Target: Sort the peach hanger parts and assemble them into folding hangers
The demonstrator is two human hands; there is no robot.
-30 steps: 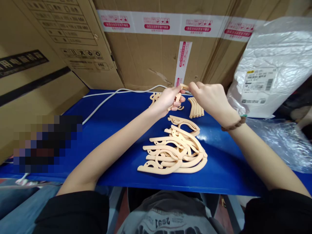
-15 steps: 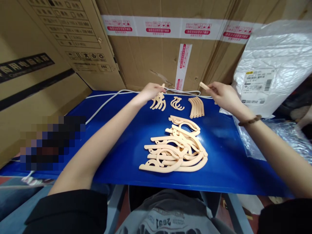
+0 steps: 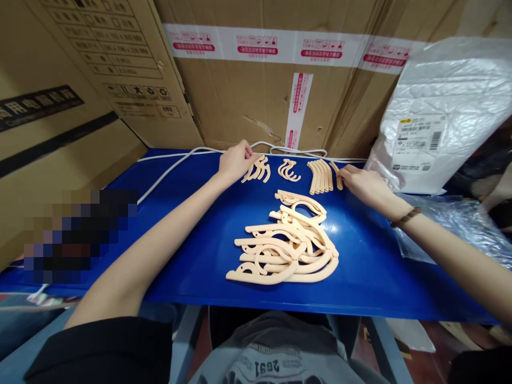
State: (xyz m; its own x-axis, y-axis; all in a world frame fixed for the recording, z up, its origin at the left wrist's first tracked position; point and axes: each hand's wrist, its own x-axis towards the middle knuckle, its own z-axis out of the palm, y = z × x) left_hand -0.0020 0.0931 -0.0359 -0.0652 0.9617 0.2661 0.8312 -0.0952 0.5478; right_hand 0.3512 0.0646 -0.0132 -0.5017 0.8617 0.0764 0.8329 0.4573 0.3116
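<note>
At the back of the blue table, my left hand is closed with its fingertips at a group of short, curved beige hanger pieces; the leftmost piece is partly hidden under the fingers. My right hand pinches a beige hanger arm, standing just right of a row of similar arms. Between the two groups lie several thin beige hooks. Nearer to me, a pile of beige folding clothes hangers overlaps in the middle of the table.
Cardboard boxes wall off the back and left. A white cable runs along the table's rear. On the right stand a white plastic mailer and a clear plastic bag. A blurred dark item lies left.
My right hand has lowered its hanger arm to the right end of the row. My left hand has shifted slightly left and turned, its fingers now down at the short pieces.
</note>
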